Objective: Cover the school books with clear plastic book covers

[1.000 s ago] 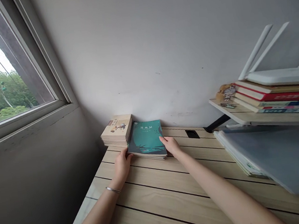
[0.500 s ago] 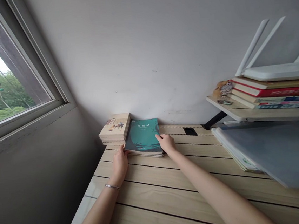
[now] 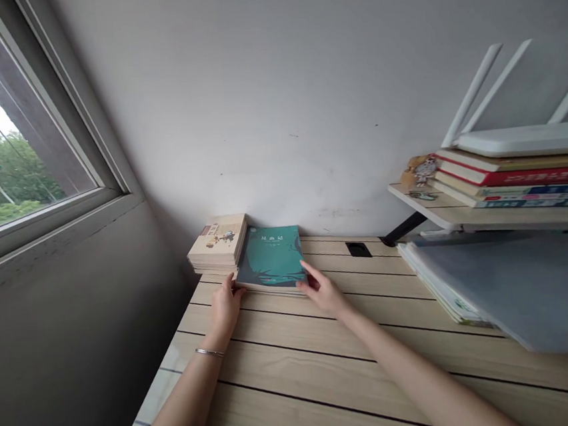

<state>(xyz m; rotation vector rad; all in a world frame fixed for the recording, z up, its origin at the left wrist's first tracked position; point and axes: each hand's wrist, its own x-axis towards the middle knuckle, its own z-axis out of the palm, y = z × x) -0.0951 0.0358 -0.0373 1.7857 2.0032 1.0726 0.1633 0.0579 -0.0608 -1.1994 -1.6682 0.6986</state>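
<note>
A stack of thin books [image 3: 275, 257] lies flat on the slatted desk against the wall, the top one with a teal cover, dark edges and white lettering. My left hand [image 3: 226, 305] grips its front left corner, thumb along the front edge; a silver bracelet circles that wrist. At the front right corner my right hand [image 3: 324, 293] holds the stack with one finger on the side edge and the thumb at the front. Directly left of it, touching or nearly so, stands a taller pile of cream-covered books [image 3: 220, 242].
A small raised shelf [image 3: 424, 206] at right carries several books [image 3: 512, 177], a white router [image 3: 533, 140] and small figures [image 3: 419, 170]. Beneath it lie clear folders with papers [image 3: 517, 291]. A black cable outlet [image 3: 358, 249] is set in the desk [image 3: 299, 372]. A window [image 3: 3, 166] is at left.
My right hand has slid from the right edge of the teal stack toward its front right corner, its fingers spreading. The lower books now line up more evenly under the top one.
</note>
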